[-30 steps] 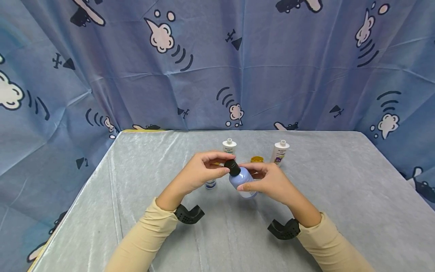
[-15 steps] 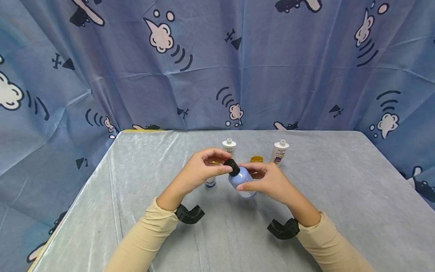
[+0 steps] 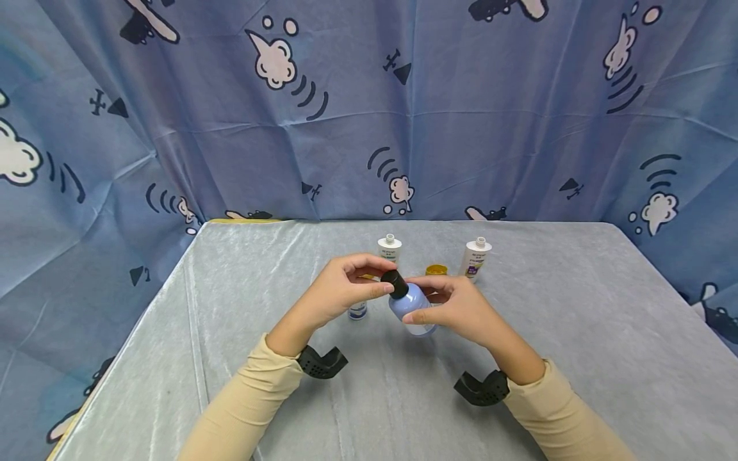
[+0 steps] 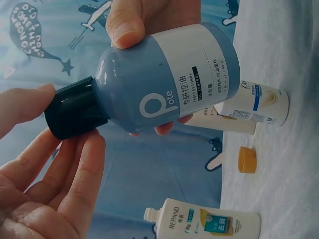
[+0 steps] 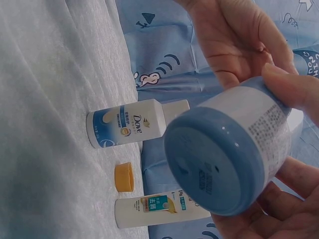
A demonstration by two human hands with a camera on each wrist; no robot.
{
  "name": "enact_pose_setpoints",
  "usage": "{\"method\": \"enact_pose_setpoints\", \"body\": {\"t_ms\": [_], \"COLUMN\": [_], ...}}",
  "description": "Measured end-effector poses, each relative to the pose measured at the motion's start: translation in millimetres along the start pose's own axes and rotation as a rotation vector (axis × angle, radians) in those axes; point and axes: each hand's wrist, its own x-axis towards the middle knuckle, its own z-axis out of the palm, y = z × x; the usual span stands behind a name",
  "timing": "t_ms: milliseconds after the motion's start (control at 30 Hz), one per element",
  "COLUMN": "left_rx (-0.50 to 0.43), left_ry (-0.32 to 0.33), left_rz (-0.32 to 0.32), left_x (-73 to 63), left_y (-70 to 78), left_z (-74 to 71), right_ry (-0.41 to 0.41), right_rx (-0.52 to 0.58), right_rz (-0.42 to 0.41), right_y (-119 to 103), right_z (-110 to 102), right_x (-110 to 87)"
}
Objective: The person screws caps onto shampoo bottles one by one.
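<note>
My left hand [image 3: 346, 285] pinches the black cap [image 4: 76, 108] of a blue shampoo bottle between thumb and fingers. My right hand [image 3: 452, 304] grips the body of that shampoo bottle [image 4: 132, 89], thumb on one side and fingers round the other. The bottle is tilted in the air over the table, its cap towards the left hand and its base towards the right. A white label with "Pote" lettering faces the left wrist view. In the right wrist view the rounded blue base fills the middle. The cap sits on the bottle's neck.
Behind the hands stand two capless white Repand bottles [image 3: 389, 246] [image 3: 475, 257]. A white and blue Dove bottle [image 5: 128, 123] stands by the left hand, partly hidden in the head view. A yellow cap [image 3: 435, 269] lies on the grey cloth-covered table [image 3: 277, 410]. A patterned blue curtain [image 3: 346, 115] hangs behind.
The left thumb and fingers shift slightly on the black cap. The right hand and the shampoo bottle stay almost still.
</note>
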Motion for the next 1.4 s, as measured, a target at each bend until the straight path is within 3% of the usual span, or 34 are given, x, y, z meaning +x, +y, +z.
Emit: {"method": "enact_pose_setpoints", "body": {"t_ms": [367, 633, 867, 1067, 1400], "left_rx": [-0.005, -0.02, -0.002, 0.001, 0.021], "left_ry": [-0.067, 0.006, 0.033, 0.027, -0.035], "left_rz": [0.036, -0.031, -0.034, -0.035, 0.018], "left_x": [-1.6, -1.3, 0.7, 0.3, -1.3], "left_y": [0.1, 1.9, -1.0, -0.5, 1.2], "left_z": [-1.9, -2.4, -0.6, 0.0, -1.0], "right_ry": [0.005, 0.009, 0.008, 0.002, 0.003], "right_rx": [0.007, -0.016, -0.016, -0.015, -0.008], "right_rz": [0.03, 0.007, 0.009, 0.002, -0.003], "right_y": [2.2, 1.0, 0.3, -0.1, -0.2], "right_z": [1.3, 0.5, 1.2, 1.3, 1.1], "right_x": [1.2, 0.5, 0.4, 0.6, 0.0]}}
